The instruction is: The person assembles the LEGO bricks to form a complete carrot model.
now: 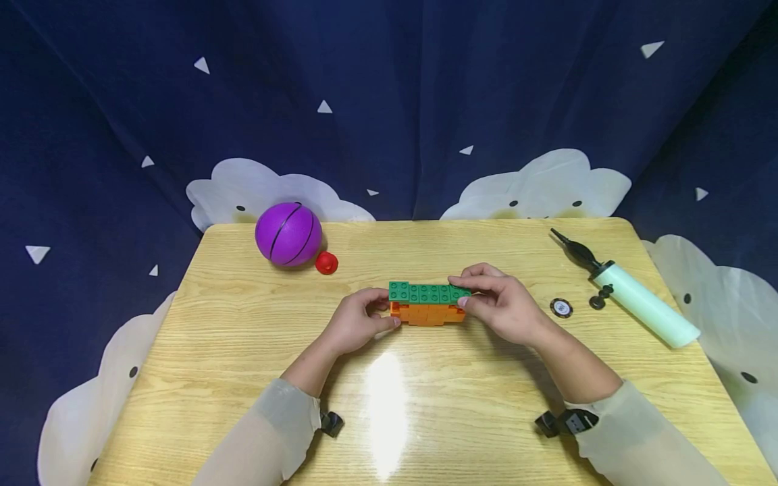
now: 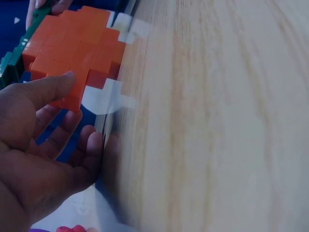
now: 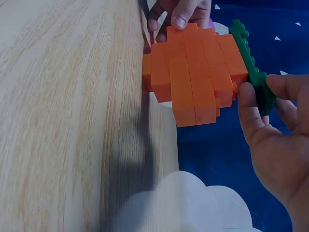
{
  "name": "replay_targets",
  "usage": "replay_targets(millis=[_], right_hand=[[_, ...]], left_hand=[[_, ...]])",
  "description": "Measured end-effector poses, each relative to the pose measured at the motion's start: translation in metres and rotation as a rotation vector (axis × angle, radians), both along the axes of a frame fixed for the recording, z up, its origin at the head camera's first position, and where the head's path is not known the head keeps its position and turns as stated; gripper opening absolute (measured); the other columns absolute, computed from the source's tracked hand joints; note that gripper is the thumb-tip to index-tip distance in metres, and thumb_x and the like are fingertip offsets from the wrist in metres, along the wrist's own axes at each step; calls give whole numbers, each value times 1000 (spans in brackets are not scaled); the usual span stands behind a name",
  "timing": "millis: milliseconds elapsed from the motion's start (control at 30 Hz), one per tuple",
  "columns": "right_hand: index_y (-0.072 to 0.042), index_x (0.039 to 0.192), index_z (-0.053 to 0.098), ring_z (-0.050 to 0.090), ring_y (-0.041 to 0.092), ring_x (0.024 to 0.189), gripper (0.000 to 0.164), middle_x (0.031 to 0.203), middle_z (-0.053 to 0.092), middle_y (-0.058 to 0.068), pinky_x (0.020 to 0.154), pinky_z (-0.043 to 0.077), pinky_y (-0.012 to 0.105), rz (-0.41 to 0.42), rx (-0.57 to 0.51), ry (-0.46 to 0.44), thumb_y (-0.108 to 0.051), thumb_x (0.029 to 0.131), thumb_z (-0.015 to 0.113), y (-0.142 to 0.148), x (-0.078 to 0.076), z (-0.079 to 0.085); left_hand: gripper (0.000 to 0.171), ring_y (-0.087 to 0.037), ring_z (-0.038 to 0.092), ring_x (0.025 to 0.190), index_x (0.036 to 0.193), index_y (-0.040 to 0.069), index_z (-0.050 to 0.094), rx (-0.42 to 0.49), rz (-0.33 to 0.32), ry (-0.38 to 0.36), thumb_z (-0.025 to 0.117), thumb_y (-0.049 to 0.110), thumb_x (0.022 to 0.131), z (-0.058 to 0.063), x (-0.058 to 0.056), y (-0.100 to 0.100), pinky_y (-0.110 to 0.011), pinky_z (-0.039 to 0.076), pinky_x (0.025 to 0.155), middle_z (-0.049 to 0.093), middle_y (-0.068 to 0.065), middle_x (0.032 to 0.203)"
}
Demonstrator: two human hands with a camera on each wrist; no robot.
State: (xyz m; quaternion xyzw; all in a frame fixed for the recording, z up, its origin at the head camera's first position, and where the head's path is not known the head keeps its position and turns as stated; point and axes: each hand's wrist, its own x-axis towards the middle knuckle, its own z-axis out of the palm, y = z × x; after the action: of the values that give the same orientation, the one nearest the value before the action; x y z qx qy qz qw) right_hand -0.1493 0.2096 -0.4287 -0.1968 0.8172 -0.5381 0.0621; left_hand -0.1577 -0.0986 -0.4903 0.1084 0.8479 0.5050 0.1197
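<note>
A build of orange toy bricks [image 1: 428,315], stepped in outline, stands upright at the middle of the table. Along its top runs a row of green studded bricks [image 1: 428,293]. My left hand [image 1: 354,324] holds the orange build at its left side; in the left wrist view the thumb [image 2: 58,88] lies on the orange face with the fingers behind. At the other end, my right hand [image 1: 509,307] pinches the green row between thumb and fingers. The right wrist view shows the green row [image 3: 247,54] tilted against the orange bricks, its right end standing off them.
A purple ball [image 1: 288,234] and a small red hat-shaped piece [image 1: 326,263] sit at the back left. On the right lie a black-and-white round chip [image 1: 562,308], a small black piece [image 1: 600,298] and a pale green hand pump [image 1: 645,304]. A dark blue curtain [image 1: 389,88] hangs behind the table.
</note>
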Motion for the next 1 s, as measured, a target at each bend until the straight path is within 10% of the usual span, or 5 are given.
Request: replay_targets(millis=[333,633,1000], right_hand=[[-8,136,68,56,23,106,40,125,59,8,83,53,20,19,1,44,-3,96,72,2,0,-6],[-12,146,59,55,25,87,60,119,57,6,71,50,24,-3,56,14,-9,90,82,8,2,-21],[-8,111,65,54,21,82,31,98,60,7,68,47,25,-55,178,-67,-16,89,84,8,6,-42]], left_hand=[[55,-27,65,111,134,6,67,-7,1,-15,88,20,84,1,1,1,-42,54,96,70,-9,119],[53,-26,65,111,132,7,68,-15,1,-2,87,20,84,2,1,1,-43,54,96,70,-6,118],[54,-26,65,111,133,7,67,-15,0,-5,87,21,85,1,1,2,-43,53,97,70,-6,118]])
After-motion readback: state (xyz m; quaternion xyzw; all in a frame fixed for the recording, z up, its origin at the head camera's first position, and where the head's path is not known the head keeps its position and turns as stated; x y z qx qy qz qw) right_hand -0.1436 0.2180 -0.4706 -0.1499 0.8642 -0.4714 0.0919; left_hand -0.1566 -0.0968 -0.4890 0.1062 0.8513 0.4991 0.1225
